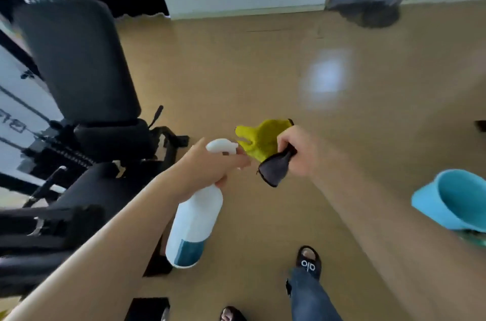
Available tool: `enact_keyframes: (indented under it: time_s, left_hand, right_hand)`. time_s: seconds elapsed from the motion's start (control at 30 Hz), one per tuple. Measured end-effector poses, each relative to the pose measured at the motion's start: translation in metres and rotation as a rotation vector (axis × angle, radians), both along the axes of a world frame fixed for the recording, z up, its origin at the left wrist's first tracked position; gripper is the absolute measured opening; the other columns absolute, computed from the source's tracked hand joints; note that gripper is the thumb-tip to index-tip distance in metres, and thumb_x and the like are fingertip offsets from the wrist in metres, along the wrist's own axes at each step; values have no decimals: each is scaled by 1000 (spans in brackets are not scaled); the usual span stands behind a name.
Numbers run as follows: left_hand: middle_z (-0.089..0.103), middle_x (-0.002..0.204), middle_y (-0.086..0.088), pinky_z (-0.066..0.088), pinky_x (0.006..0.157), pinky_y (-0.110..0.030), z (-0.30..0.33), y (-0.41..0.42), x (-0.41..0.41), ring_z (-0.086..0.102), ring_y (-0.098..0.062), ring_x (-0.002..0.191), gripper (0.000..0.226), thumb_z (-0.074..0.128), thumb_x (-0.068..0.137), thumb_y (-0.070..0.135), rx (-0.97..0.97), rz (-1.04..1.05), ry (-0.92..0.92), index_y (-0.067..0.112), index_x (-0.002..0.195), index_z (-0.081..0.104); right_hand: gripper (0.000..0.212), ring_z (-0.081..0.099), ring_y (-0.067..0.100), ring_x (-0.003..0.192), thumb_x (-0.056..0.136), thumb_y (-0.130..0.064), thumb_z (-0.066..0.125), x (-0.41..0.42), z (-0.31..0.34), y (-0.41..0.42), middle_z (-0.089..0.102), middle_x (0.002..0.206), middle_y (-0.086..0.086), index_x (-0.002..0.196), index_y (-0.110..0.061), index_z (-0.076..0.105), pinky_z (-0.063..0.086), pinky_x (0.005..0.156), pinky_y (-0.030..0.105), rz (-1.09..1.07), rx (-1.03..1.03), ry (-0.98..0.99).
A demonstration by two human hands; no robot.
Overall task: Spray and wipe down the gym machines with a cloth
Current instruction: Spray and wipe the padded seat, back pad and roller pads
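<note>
Seen from above, looking down past two bare forearms to a tan floor (263,70). Left hand (207,165) curled round the neck of a white spray bottle (193,223), with one finger stretched forward under the spray head. Bottle hanging tilted, base toward the viewer, a band of blue-green low on its body, nozzle aimed right at the cloth. Right hand (297,152) closed in a fist round a bunched cloth (263,144), yellow-green above the fingers and dark grey where a corner hangs below. Cloth and nozzle nearly touching, both held in the air over the floor at mid-frame. At left, a black gym machine (79,63): a padded backrest standing tilted, a padded seat below it, black frame bars nearer the viewer; all somewhat blurred. Well apart from both hands. At the right edge, a light blue bucket (452,199), partly cut off. At the bottom, a foot in a black slide sandal (308,262) with white lettering, and a leg in blue jeans. Pale patch of reflected light on the floor upper right. White wall and a dark doorway along the top.
</note>
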State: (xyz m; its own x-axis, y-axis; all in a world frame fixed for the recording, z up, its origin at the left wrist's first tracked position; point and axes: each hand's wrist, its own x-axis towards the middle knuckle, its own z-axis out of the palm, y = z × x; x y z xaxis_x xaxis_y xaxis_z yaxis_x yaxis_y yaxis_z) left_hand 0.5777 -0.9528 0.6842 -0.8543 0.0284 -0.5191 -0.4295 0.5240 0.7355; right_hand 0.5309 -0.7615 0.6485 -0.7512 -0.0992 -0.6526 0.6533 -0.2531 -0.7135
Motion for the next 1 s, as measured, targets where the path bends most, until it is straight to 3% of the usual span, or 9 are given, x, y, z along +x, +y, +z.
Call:
enact_keyframes:
  time_s: [0.07,0.23,0.33,0.43,0.5,0.67,0.77,0.9,1.0]
  left_hand:
    - [55,61,3,42,54,-20,3,50,-37,47,-13,48,30,80,79,39,-5,-55,51,31,106,71]
    - [59,62,2,46,61,-26,14,192,-121,49,-13,48,47,80,79,40,24,-306,147,61,116,59]
    - [60,65,-1,43,57,-22,22,267,-165,49,-12,49,50,77,86,30,76,-419,116,52,129,61]
    - [69,86,-8,44,60,-26,31,333,-199,50,-14,55,46,76,89,30,143,-526,99,46,129,61]
    - [69,84,-3,45,55,-24,34,370,-223,50,-15,53,43,76,90,28,177,-551,101,45,127,63]
    - [66,77,-1,42,49,-20,42,445,-289,46,-14,47,25,78,89,26,240,-514,72,27,113,70]
    - [55,62,-2,40,55,-24,44,484,-333,45,-16,48,21,79,87,26,224,-520,87,23,104,68]
    - [51,62,-3,39,55,-26,43,536,-398,45,-18,48,25,83,80,29,246,-645,123,14,91,67]
    - [57,60,-2,45,58,-30,44,584,-452,52,-18,50,44,81,65,50,192,-755,161,17,93,70]
  right_hand:
    - [52,64,26,57,80,18,19,-14,17,51,63,65,9,58,-5,60,54,52,21,-15,-152,79]
    - [55,62,25,58,78,16,20,-45,37,190,64,66,5,55,-7,63,53,54,22,-56,-214,137]
    - [52,65,27,71,80,16,21,-58,48,262,68,84,11,67,-1,69,57,75,27,-114,-226,134]
    - [51,55,34,105,77,10,33,-77,55,321,58,125,21,120,9,61,38,114,47,-172,-264,163]
    - [58,52,35,114,82,3,34,-89,66,353,54,140,21,138,9,49,31,118,50,-194,-345,202]
    - [61,49,37,134,105,-41,29,-130,67,419,51,146,23,145,2,46,26,120,51,-450,-519,250]
    - [73,31,41,147,106,-52,22,-160,52,447,33,157,25,154,1,29,15,124,51,-557,-592,294]
    - [57,59,37,126,105,-33,30,-204,44,471,56,139,25,131,8,60,49,103,49,-806,-627,281]
    - [61,75,20,65,103,-19,32,-247,37,479,75,76,15,68,4,78,59,52,28,-1017,-517,276]
